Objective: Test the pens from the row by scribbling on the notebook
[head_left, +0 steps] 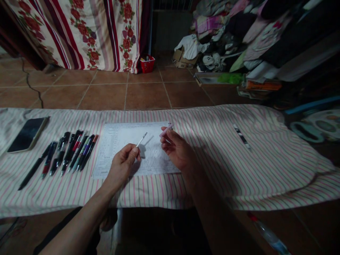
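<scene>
My left hand (125, 158) is closed around a slim white pen (141, 140), its dark tip pointing up and away to the right. My right hand (176, 147) pinches a small pink tube-shaped piece (165, 130) that looks like a pen cap; the fingers partly hide it. The two held pieces are apart. Both hands are above a printed paper sheet (111, 141), which lies flat on the striped cloth (212, 170). Left of the sheet, several pens (75, 150) lie side by side. A black-and-white pen (242, 137) lies alone at the right.
A phone (28, 134) rests at the cloth's left end. On the tiled floor (106, 92) beyond are a red basket (147, 64) and a cardboard box (183, 59) with clothes. A plastic bottle (269, 233) lies below the near edge at right.
</scene>
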Demonstrator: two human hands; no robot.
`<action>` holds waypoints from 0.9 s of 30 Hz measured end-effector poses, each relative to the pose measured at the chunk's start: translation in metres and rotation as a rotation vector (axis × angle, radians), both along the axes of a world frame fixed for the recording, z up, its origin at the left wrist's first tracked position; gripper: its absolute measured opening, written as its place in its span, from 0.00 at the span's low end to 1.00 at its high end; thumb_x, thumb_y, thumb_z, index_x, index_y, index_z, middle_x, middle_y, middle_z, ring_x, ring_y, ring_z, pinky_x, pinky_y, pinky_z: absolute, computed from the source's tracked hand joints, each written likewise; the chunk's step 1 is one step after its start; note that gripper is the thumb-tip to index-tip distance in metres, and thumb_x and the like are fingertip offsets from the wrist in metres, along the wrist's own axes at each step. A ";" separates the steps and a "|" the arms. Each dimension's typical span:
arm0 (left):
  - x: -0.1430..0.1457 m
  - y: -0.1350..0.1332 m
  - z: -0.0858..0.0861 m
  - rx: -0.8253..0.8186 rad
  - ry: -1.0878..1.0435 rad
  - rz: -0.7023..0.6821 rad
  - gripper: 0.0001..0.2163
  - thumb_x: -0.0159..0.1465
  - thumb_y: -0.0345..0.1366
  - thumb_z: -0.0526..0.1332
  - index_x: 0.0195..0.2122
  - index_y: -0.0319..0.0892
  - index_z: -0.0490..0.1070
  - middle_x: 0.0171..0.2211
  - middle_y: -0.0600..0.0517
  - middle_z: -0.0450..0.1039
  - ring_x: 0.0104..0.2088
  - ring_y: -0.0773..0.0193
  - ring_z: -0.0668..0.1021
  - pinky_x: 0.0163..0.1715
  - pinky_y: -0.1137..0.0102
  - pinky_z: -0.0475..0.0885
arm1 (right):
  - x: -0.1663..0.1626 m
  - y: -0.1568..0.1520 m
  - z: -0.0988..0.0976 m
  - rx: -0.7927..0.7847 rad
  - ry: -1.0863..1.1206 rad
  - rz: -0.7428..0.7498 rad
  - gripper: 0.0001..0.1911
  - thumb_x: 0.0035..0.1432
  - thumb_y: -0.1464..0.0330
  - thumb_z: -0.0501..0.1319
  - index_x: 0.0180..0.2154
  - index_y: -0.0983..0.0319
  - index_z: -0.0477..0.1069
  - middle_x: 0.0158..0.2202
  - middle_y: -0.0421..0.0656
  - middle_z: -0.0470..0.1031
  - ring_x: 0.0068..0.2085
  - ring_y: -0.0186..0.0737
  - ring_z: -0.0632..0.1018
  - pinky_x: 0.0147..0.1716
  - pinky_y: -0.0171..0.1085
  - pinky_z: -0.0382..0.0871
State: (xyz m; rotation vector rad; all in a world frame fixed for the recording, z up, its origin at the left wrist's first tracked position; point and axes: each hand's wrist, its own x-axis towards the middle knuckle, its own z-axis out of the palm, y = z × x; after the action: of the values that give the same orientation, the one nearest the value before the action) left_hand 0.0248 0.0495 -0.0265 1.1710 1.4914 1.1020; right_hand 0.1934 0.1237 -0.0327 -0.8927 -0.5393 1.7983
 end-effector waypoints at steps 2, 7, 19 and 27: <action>0.003 0.000 0.002 -0.005 0.000 0.005 0.13 0.61 0.44 0.56 0.24 0.42 0.65 0.20 0.56 0.62 0.21 0.70 0.60 0.19 0.73 0.54 | -0.002 -0.001 0.000 -0.001 0.009 -0.007 0.12 0.41 0.66 0.71 0.31 0.62 0.76 0.27 0.37 0.74 0.26 0.25 0.70 0.20 0.25 0.60; 0.010 -0.002 0.002 -0.031 -0.042 0.002 0.13 0.61 0.43 0.56 0.23 0.41 0.64 0.20 0.56 0.62 0.21 0.71 0.62 0.20 0.74 0.56 | -0.007 -0.001 -0.001 -0.066 -0.016 -0.073 0.07 0.44 0.68 0.68 0.30 0.62 0.76 0.28 0.37 0.75 0.27 0.25 0.72 0.21 0.24 0.63; 0.016 -0.002 -0.018 -0.114 -0.134 -0.037 0.15 0.60 0.48 0.56 0.23 0.42 0.64 0.14 0.60 0.56 0.14 0.74 0.58 0.15 0.76 0.53 | -0.009 0.001 -0.004 -0.065 -0.060 -0.082 0.07 0.45 0.67 0.67 0.30 0.61 0.76 0.28 0.38 0.76 0.27 0.26 0.73 0.22 0.26 0.64; 0.018 -0.002 -0.017 -0.133 -0.112 -0.025 0.16 0.60 0.49 0.56 0.23 0.42 0.64 0.14 0.60 0.57 0.14 0.73 0.59 0.15 0.76 0.53 | -0.011 -0.001 -0.005 -0.039 -0.064 -0.052 0.09 0.44 0.65 0.68 0.31 0.60 0.77 0.29 0.37 0.76 0.27 0.27 0.72 0.24 0.28 0.64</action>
State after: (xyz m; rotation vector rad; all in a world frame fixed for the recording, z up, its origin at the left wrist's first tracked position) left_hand 0.0423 0.0470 -0.0431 1.0173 1.4375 1.0191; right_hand 0.1823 0.1227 -0.0375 -0.9852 -0.5188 1.7434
